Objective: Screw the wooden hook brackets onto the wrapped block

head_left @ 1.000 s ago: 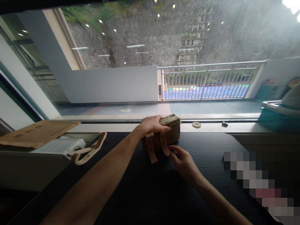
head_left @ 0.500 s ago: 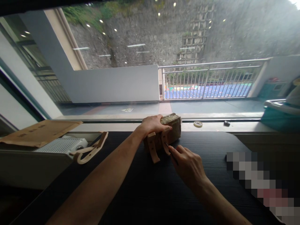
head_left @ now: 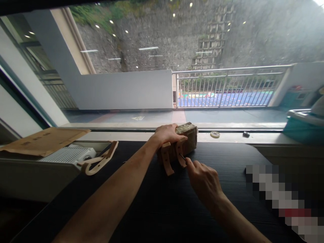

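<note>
well, my left hand grips the wooden block, right hand pinches a thin tool at its peg; work looks unfinished.

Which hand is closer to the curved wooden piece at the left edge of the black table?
Left. The left hand grips the wooden block, right of the curved wooden piece; the right hand is farther right, holding a thin tool.

A pixelated patch blots out the table at four o'clock. The right hand hides all but the tip of a thin tool; the left hand covers the top of the block. At three o'clock a teal tub is cut off.
</note>
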Tool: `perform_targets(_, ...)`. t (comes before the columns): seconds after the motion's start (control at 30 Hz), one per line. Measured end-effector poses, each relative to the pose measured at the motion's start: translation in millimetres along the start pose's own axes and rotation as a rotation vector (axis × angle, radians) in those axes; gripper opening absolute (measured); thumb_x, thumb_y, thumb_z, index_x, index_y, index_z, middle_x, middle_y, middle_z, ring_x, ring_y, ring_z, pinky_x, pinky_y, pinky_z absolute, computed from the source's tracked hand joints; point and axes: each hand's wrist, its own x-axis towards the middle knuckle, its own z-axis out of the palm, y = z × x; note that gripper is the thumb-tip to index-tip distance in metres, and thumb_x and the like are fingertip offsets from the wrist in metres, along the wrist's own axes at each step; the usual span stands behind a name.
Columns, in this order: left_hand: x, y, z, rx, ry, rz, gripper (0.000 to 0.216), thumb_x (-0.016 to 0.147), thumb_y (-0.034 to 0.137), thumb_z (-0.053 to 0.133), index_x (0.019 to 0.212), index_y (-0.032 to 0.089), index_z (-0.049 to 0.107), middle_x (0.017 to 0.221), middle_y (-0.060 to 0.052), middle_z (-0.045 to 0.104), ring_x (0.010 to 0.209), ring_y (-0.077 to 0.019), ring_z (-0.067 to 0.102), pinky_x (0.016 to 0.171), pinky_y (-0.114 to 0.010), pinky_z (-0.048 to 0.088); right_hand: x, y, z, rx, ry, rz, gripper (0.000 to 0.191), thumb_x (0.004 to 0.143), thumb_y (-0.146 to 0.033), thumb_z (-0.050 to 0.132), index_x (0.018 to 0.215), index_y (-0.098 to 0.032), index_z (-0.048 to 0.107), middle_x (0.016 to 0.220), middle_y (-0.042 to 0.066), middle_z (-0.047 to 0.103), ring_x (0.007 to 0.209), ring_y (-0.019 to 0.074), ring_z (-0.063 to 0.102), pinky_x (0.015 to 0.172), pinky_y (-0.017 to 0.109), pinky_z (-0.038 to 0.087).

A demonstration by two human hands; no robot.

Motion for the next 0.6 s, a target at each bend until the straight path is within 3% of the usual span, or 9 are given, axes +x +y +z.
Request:
perform_targets(0.13,-1.6,2.2,-1.9,-0.01,-0.011,0.0,0.067,0.061,0.074,0.048,0.11,0.028,0.053,0.103,-0.003,0.067,0.093,-0.0252,0.061,0.076,-0.031,0.045,-0.2,-2.8,4.0,0.226,-0.032,0.126,0.032,0.09,-0.02,0.038,0.114,-0.019,0.059,0.08,0.004,0.068,0.067,0.0171,0.063,0.054,0.027,0.033)
perform_targets(0.27,-5.1,6.1,-4.8,-0.007,-0.016,-0.007,0.065,0.062,0.071,0.049,0.109,0.027,0.053,0.102,-0.004,0.067,0.094,-0.0255,0.061,0.076,-0.031,0.045,3.1,2.2,10.9,0.673,-0.071,0.357,0.033,0.087,-0.035,0.043,0.11,-0.02,0.061,0.091,0.005,0.07,0.081,0.0197,0.064,0.066,0.027,0.043)
perform_targets(0.37,-6.9,6.9,-5.6,0.0,-0.009,-0.018,0.064,0.063,0.071,0.049,0.109,0.026,0.053,0.102,-0.004,0.067,0.094,-0.0258,0.061,0.076,-0.031,0.045,5.0,8.9,13.8,0.9,-0.092,0.399,0.035,0.086,-0.038,0.045,0.108,-0.017,0.062,0.098,0.006,0.069,0.089,0.0189,0.063,0.073,0.026,0.045)
perform_targets(0.43,-7.1,5.8,-4.9,-0.002,-0.003,-0.022,0.064,0.063,0.071,0.048,0.109,0.027,0.053,0.102,-0.005,0.067,0.094,-0.0257,0.061,0.075,-0.03,0.045,4.8,11.2,11.3,0.793,-0.101,0.364,0.035,0.086,-0.037,0.045,0.11,-0.019,0.062,0.095,0.005,0.069,0.086,0.0201,0.063,0.071,0.027,0.045)
perform_targets(0.6,-4.1,1.7,-0.8,-0.012,0.021,-0.007,0.067,0.061,0.073,0.048,0.111,0.028,0.052,0.103,-0.004,0.067,0.093,-0.0259,0.061,0.075,-0.031,0.045,2.7,6.2,-1.7,0.15,-0.073,0.102,0.04,0.087,-0.017,0.041,0.124,-0.026,0.052,0.085,0.004,0.066,0.063,0.0179,0.062,0.051,0.026,0.038)
